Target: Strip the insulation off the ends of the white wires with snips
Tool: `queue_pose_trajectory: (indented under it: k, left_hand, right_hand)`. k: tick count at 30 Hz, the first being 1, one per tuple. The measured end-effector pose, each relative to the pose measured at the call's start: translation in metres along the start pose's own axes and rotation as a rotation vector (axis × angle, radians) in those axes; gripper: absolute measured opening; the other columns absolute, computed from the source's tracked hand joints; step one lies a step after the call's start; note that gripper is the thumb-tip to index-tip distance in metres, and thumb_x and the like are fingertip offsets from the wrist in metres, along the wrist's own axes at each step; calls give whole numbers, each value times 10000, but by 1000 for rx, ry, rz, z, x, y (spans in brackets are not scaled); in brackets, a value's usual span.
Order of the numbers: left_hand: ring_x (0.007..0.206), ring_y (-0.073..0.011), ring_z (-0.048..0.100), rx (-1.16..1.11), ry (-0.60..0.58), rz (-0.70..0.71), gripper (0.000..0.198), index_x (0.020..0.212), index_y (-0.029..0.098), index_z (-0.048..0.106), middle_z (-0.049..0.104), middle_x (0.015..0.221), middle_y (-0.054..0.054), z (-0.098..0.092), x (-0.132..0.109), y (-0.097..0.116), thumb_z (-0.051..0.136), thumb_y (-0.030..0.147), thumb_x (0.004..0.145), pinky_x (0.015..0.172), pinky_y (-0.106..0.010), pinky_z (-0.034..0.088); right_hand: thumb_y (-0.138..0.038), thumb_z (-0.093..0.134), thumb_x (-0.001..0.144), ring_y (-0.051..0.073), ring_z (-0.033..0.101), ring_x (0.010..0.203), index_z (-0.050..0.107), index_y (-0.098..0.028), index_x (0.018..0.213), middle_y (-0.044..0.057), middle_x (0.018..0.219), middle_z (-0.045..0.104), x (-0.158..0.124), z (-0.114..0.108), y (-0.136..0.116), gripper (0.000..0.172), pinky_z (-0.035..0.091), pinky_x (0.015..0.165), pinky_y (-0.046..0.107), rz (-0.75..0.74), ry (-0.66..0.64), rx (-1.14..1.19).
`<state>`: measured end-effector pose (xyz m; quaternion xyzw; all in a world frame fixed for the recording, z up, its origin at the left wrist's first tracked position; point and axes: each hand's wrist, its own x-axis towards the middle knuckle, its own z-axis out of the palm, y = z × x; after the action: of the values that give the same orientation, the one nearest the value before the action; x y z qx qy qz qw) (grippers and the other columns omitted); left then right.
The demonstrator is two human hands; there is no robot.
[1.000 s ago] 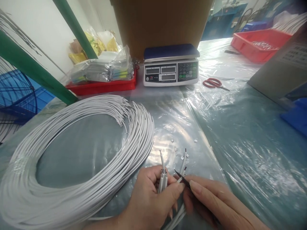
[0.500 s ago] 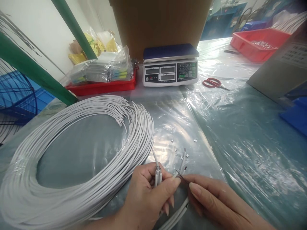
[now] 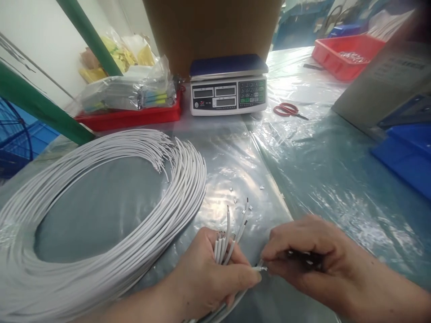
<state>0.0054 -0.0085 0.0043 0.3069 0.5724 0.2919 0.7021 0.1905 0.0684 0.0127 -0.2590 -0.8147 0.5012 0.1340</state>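
Left hand (image 3: 215, 277) pinches wires (image 3: 221, 249), one end (image 3: 262, 268) bared; right hand (image 3: 332, 271) clasps dark tool (image 3: 305, 257); ten-o'clock coil (image 3: 183, 190) lies unheld.

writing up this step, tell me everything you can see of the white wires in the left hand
The white wires look slim, round and plastic-sheathed. The left hand grips them as a loose bunch, most ends pointing up at uneven heights, several with dark tips. One wire pokes out past the thumb toward the right hand, its end silvery and frayed-looking; whether they touch is unclear. Lower lengths run out beneath the left hand.
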Motion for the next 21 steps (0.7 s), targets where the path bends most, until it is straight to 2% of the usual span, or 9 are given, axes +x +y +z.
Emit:
queue_pose_trajectory:
  k: [3, 5, 9, 14, 21]
  left_hand:
    - [282, -39, 310, -20, -45, -2, 240, 446, 175, 497, 411, 312, 67, 0, 1, -1, 662, 234, 610, 310, -165, 218]
    - [288, -43, 320, -18, -54, -4, 238, 455, 178, 493, 403, 310, 74, 0, 1, -2, 668, 225, 609, 316, -164, 220]
    - [311, -47, 337, 57, -66, -33, 230, 462, 172, 498, 393, 322, 77, 0, 0, -2, 653, 186, 632, 326, -166, 211]
    - [347, -55, 333, 157, -98, -38, 272, 425, 161, 486, 399, 344, 56, 0, 2, 0, 641, 198, 645, 347, -190, 218]
    - [327, -53, 310, 173, -134, -68, 262, 410, 163, 475, 378, 333, 56, 2, 2, 1, 635, 184, 616, 331, -194, 207]
  right_hand:
    - [37, 523, 663, 127, 559, 570, 700, -191, 817, -23, 658, 663, 1, -1, 0, 327, 408, 536, 227, -29, -171, -68]
    - [52, 501, 648, 122, 553, 565, 698, -180, 832, -17, 671, 667, 1, 0, 1, 356, 394, 528, 228, -42, -214, -77]
    - [59, 488, 610, 112, 520, 545, 700, -157, 861, -14, 665, 652, -1, 2, 1, 393, 361, 513, 238, -77, -231, -105]
    - [59, 518, 568, 79, 403, 493, 682, -146, 744, -63, 579, 525, -1, 2, -3, 316, 306, 463, 232, -95, -279, -101]
    - [20, 555, 569, 73, 416, 501, 668, -153, 706, -73, 568, 531, -2, 6, 4, 248, 301, 465, 215, -47, -326, -83]
